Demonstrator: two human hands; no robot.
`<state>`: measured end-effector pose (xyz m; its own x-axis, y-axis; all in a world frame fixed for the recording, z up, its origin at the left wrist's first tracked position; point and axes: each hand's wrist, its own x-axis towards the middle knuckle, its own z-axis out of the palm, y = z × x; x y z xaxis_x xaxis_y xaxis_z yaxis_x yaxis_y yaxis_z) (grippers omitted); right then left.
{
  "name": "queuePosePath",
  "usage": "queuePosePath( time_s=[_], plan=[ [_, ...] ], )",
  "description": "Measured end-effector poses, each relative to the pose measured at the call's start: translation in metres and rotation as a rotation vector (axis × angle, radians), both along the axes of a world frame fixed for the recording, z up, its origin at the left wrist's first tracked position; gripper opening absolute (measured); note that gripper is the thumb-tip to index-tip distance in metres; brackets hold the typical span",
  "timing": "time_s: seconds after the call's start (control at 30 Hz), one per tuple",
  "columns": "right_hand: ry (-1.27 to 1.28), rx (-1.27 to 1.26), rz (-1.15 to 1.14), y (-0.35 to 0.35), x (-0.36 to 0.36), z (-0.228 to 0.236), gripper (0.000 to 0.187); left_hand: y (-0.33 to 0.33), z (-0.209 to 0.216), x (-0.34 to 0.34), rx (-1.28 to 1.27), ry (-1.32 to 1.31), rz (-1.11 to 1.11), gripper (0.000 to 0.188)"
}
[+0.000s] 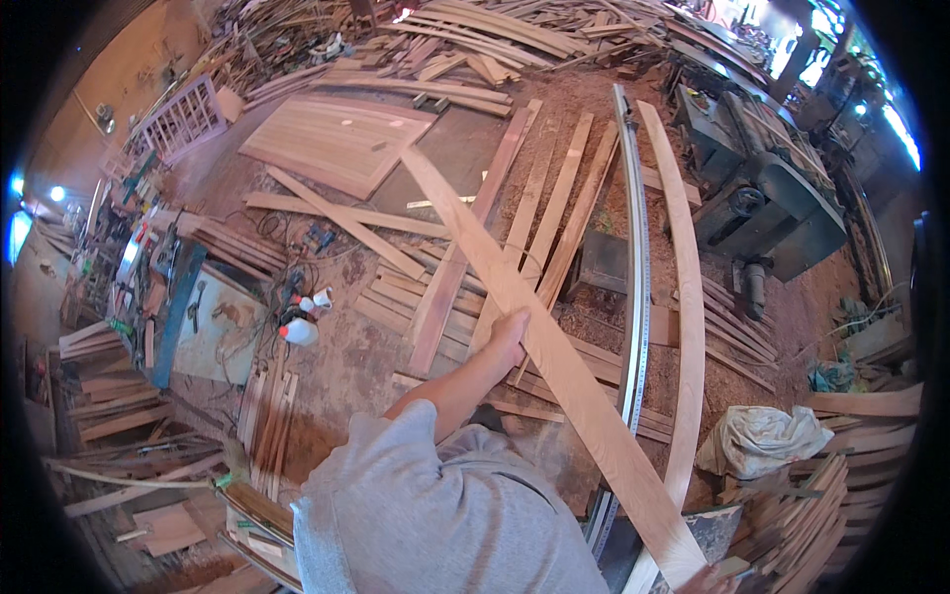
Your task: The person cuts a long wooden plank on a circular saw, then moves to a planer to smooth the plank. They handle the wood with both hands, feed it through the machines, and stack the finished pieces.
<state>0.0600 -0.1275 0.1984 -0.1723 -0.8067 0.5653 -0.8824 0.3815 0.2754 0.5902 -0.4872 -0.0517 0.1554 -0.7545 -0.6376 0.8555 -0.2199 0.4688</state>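
Note:
A long, pale wooden plank [571,381] runs slantwise from the upper middle down to the lower right, in front of my body. My left hand [510,334] grips its left edge near the middle, with the arm stretched forward. At the plank's near end my right hand [709,582] holds on, partly cut off by the lower rim. Beneath the plank passes a long metal rail with a scale [634,287]. Beside the rail lies another long board [682,257], slightly bowed by the lens. Part of that board is hidden under the plank.
A wide wooden panel [332,139] lies at the far left. On the right stands a dark green machine with a handwheel [749,202]. A white sack [764,441] sits near the right, and a white bottle with a red cap [300,332] at the left. Boards and sawdust cover the floor.

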Motion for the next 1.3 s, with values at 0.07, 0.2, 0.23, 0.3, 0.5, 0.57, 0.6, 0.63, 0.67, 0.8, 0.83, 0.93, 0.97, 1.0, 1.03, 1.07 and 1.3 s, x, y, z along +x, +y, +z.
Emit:
queuePosePath(
  time_s=[0.07,0.2,0.23,0.3,0.5,0.57,0.6,0.63,0.67,0.8,0.83,0.93,0.97,1.0,1.03,1.07,1.3],
  plan=[
    [0.34,0.008,0.045,-0.004,-0.014,0.016,0.061,0.034,-0.012,0.004,0.104,-0.046,-0.002,0.031],
    [0.495,0.124,-0.282,-0.028,0.003,0.035,0.048,0.07,-0.018,0.008,0.147,-0.035,0.051,0.031],
    [0.406,0.073,-0.382,-0.035,0.009,0.036,0.048,0.069,-0.016,0.012,0.137,-0.045,0.057,0.033],
    [0.215,-0.024,-0.583,-0.043,0.015,0.035,0.052,0.059,-0.008,0.03,0.116,-0.075,0.074,0.037],
    [-0.142,-0.207,-0.533,-0.098,0.037,0.013,0.066,-0.034,0.091,0.194,-0.09,-0.401,0.33,0.029],
    [-0.383,-0.152,-0.054,-0.161,0.092,-0.003,0.059,-0.067,0.138,0.28,-0.346,-0.682,0.331,0.045],
    [-0.586,-0.073,0.168,-0.201,0.133,-0.014,0.057,-0.085,0.163,0.331,-0.488,-0.639,0.24,0.056],
    [-0.795,0.052,0.349,-0.243,0.178,-0.023,0.057,-0.099,0.174,0.368,-0.391,-0.703,0.409,0.063],
    [-0.959,0.18,0.515,-0.284,0.228,-0.034,0.057,-0.097,0.169,0.395,-0.268,-0.594,0.5,0.06],
    [-1.237,0.454,0.821,-0.356,0.352,-0.028,0.071,-0.069,0.051,0.365,-0.147,-0.544,0.504,0.047],
    [-1.359,0.454,0.82,-0.355,0.355,-0.023,0.071,-0.059,0.011,0.328,-0.016,-0.542,0.436,0.043],
    [-1.535,0.434,0.726,-0.315,0.313,-0.016,0.07,-0.02,-0.068,0.197,0.251,-0.494,0.058,0.034],
    [-1.493,0.389,0.675,-0.303,0.288,-0.02,0.068,-0.017,-0.069,0.156,0.237,-0.522,-0.1,0.031],
    [-1.452,0.351,0.54,-0.291,0.262,-0.027,0.066,-0.02,-0.058,0.117,0.184,-0.557,-0.232,0.028],
    [-1.513,0.312,0.401,-0.274,0.231,-0.035,0.065,-0.029,-0.039,0.083,0.108,-0.582,-0.312,0.024],
    [-1.601,0.26,0.179,-0.254,0.198,-0.042,0.063,-0.043,-0.014,0.044,0.011,-0.583,-0.376,0.023],
    [-0.787,0.097,-0.358,-0.048,0.05,-0.117,0.065,-0.096,0.117,-0.19,-0.361,-0.17,-0.737,0.04]
  ],
)
